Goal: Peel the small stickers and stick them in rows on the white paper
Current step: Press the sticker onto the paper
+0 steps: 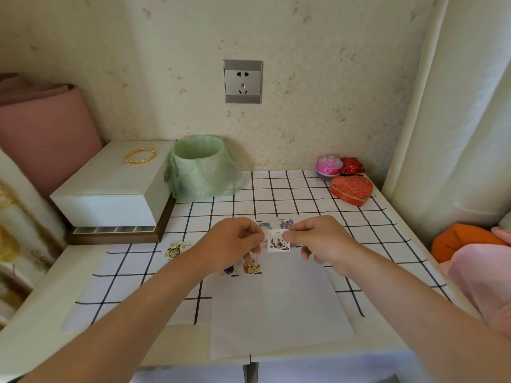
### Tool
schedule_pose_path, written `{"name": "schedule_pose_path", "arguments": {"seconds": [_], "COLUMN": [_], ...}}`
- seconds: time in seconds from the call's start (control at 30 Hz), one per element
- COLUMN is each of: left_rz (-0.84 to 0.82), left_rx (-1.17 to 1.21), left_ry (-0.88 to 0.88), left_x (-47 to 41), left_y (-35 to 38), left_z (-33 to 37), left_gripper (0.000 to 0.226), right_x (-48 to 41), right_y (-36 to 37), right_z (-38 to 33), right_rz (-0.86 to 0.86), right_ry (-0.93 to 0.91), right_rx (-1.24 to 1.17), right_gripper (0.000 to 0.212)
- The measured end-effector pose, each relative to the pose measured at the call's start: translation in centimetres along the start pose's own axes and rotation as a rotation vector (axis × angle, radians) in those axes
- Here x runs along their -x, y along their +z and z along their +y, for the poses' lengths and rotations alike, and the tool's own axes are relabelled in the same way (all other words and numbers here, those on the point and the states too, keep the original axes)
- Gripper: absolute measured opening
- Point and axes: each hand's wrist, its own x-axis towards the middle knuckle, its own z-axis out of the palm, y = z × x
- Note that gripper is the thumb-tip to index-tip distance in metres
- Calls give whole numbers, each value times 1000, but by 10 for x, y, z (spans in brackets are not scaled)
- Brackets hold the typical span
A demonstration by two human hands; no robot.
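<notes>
both hands (pixel 276 240) pinching one small sticker (pixel 278 241), above white paper (pixel 290 299)

Single head-worn view, close above and behind the left hand (pixel 235 241) and right hand (pixel 322 239), facing forward-down; wall (pixel 304 78) beyond them.
</notes>
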Motion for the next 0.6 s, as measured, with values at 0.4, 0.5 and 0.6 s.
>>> {"name": "schedule_pose_path", "arguments": {"seconds": [0.4,0.5,0.6], "left_rz": [-116,-111,-120], "left_rx": [-607,-611,-627], "left_ry": [237,261,254], "left_x": [-3,-2,-3], "left_y": [-1,-1,-2], "left_z": [-30,-30,-30], "left_gripper": [70,73,74], "right_x": [-6,-7,-8], "right_y": [17,21,22], "right_z": [16,15,15], "right_rz": [-5,-11,-8], "right_ry": [12,4,3], "right_rx": [225,244,270], "right_gripper": [16,15,15]}}
